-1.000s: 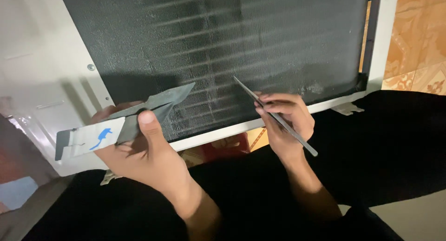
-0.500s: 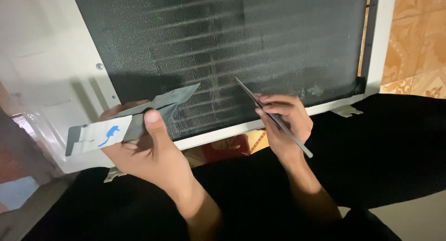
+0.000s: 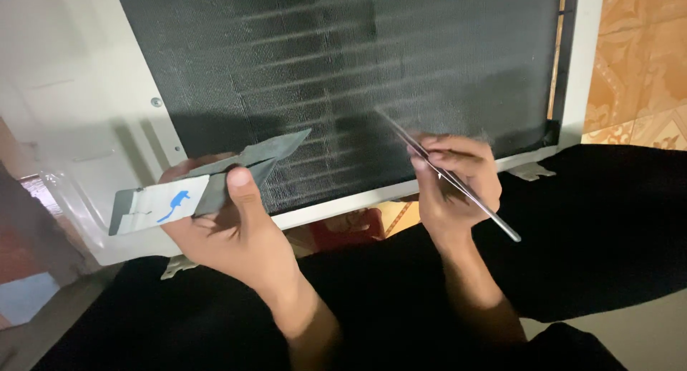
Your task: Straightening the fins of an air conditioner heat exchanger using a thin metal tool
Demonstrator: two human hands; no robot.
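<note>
The left hand [image 3: 225, 224] keeps a closed grip on a flat grey card [image 3: 207, 181], thumb on top, its pointed end against the dark finned coil [image 3: 343, 77] just above. To its right, the right hand [image 3: 451, 185] pinches a thin metal rod [image 3: 447, 174], tip touching the coil.

The fin panel [image 3: 343, 77] is black with pale horizontal streaks, framed in white casing [image 3: 86, 99]. The grey card [image 3: 207, 185] bears a blue mark. Far right, the floor tiles [image 3: 637, 63] show orange patterning.
</note>
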